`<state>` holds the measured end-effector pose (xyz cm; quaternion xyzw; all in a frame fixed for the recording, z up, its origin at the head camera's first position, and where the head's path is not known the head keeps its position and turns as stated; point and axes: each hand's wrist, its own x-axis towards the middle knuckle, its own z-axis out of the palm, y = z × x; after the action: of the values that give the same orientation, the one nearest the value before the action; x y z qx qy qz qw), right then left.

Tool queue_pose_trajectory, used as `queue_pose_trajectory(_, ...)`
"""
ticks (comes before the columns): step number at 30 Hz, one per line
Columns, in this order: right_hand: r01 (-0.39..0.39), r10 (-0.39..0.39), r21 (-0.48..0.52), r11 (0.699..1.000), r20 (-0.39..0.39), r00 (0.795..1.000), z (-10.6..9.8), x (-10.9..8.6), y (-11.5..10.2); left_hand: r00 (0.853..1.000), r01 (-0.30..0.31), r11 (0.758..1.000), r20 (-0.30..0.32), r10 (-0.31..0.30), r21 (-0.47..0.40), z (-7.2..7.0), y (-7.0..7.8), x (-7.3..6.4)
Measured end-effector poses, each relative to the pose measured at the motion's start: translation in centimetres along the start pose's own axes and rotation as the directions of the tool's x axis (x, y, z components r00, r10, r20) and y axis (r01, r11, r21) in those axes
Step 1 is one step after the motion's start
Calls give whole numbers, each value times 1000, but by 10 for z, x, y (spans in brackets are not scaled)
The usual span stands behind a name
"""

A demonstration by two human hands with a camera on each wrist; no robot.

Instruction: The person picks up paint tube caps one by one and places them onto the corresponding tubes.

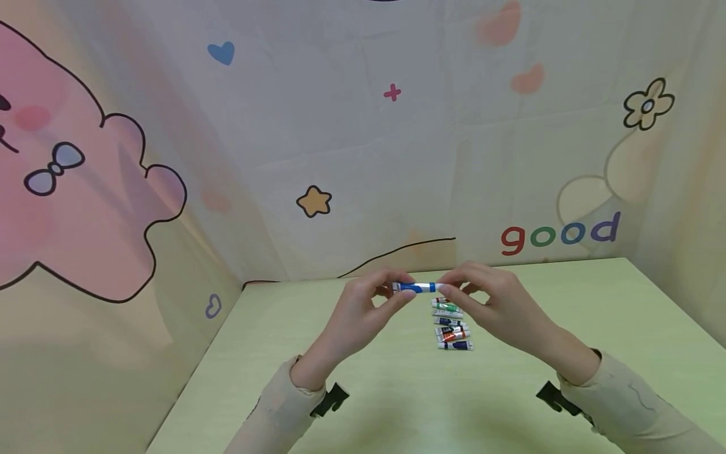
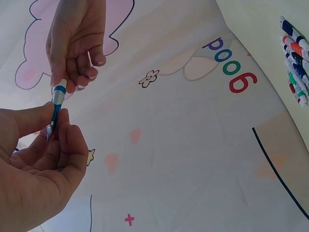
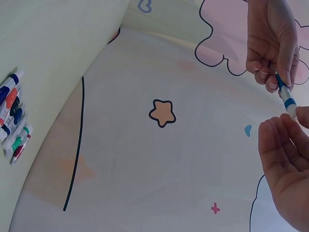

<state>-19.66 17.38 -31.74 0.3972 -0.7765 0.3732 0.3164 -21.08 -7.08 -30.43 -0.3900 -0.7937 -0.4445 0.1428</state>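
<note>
A small blue and white paint tube [image 1: 418, 287] is held level above the table, between both hands. At its crimped end, the left hand [image 1: 363, 310] pinches it between thumb and fingers. Thumb and fingertips of the right hand [image 1: 505, 304] pinch the white cap end. The left wrist view shows the same paint tube [image 2: 59, 99] with its white cap toward the right hand [image 2: 77, 43]. Below and partly behind the right hand, several paint tubes [image 1: 454, 336] lie in a column on the table, with dark blue, orange, green and red labels.
The pale green table [image 1: 272, 353] reaches back to a printed cloth backdrop [image 1: 363, 139] with a star, hearts and the word "good". Another cloth side [image 1: 85, 353] hangs at the left. Black clips [image 1: 331, 400] sit at both cuffs.
</note>
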Motion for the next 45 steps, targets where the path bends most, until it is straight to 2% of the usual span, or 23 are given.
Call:
queue_pose_trajectory(13,-21,21,-5,1000,26,999,-4,-1,2,1000,-10,1000,1,10,1,0,1,0)
queue_pose_trajectory(22,11,-11,-14,1000,46,999,-6,1,2,1000,-2,1000,2,2,-4,-1,1,-1)
queue_pose_trajectory(30,42,-42,-18,999,31,999,-3,2,3,1000,-15,1000,-1,15,-6,2,4,-1)
queue_pose_trajectory(41,7,-7,-10,1000,45,999,-3,-1,4,1000,-27,1000,-3,27,-9,2,0,-2)
queue_pose_trajectory(45,37,-36,-6,999,47,998,-5,-1,5,1000,-29,1000,-4,29,-12,2,-1,-1)
